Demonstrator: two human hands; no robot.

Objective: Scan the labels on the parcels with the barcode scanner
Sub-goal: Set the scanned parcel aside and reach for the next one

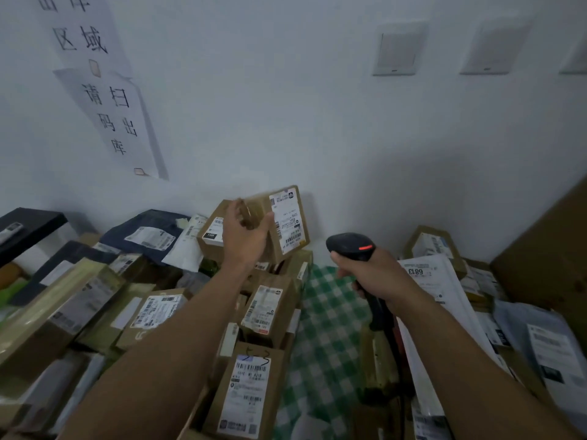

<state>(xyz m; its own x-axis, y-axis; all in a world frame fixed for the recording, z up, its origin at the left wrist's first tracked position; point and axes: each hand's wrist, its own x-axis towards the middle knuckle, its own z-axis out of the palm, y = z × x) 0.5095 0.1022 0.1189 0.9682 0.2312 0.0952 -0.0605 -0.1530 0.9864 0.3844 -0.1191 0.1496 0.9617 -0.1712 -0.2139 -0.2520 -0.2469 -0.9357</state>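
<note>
Left hand [246,235] grips a small parcel [282,222] at the far pile (label [288,222] facing right); right hand [370,274] wrapped round barcode scanner [351,246], just right of it.

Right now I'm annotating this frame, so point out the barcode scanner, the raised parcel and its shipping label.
barcode scanner [348,246]: head view, top of its black head.
raised parcel [259,202]: head view, brown cardboard face left of the label.
shipping label [287,222]: head view, middle of the white sticker.
</note>
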